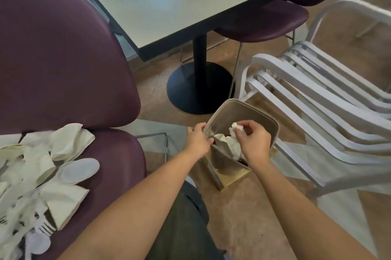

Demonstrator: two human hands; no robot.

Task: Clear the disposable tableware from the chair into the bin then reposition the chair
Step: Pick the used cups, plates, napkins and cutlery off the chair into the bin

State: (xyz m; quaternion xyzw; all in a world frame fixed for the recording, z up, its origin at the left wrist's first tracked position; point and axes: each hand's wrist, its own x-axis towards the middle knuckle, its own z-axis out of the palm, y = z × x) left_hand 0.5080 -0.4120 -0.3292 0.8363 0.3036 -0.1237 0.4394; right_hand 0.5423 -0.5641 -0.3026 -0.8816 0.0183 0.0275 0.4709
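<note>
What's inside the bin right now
Crumpled white paper lies inside the bin, with the right hand pinching a wad over it while the left hand grips the rim. The hands and paper hide the bottom.

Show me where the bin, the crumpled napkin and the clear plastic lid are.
bin [243, 105], head view, on its far rim.
crumpled napkin [234, 127], head view, on the wad by the fingertips.
clear plastic lid [78, 170], head view, on its middle.

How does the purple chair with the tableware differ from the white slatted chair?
The purple padded chair has a solid cushioned seat; the white slatted chair has gaps between its bars. The purple chair carries a pile of white disposable tableware; the white chair carries nothing. Both stand beside the beige bin.
</note>
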